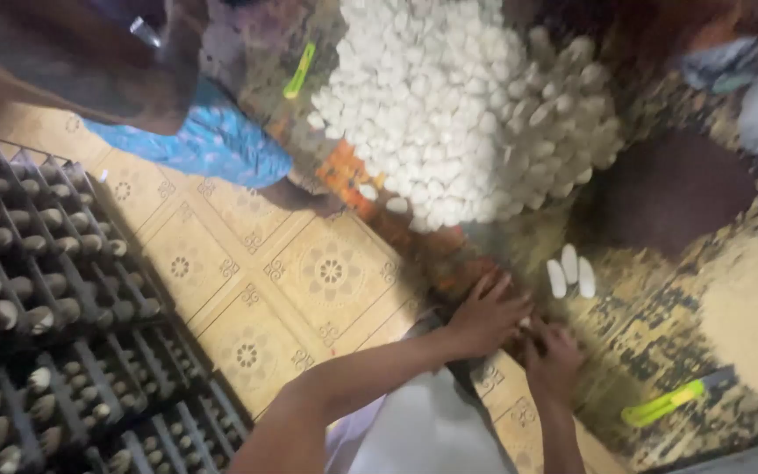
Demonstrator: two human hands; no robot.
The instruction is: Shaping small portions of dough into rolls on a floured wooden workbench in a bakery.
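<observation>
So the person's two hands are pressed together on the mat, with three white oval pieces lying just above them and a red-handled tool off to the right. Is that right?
Not quite. The head view shows the tool off to the right has a yellow-green handle, not red. The rest holds: the left hand and right hand meet on the patterned mat, with three white oval pieces just above them.

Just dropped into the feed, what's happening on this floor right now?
A person is working low over a patterned floor. Their left hand and right hand are pressed close together around something small and pale; what it is stays blurred. Just beyond lie three white oval pieces, and behind them a big heap of similar white pieces. A dark slotted rack holding rounded lumps sits at the left. A green-handled tool lies to the right. Another person in blue cloth sits nearby.
</observation>
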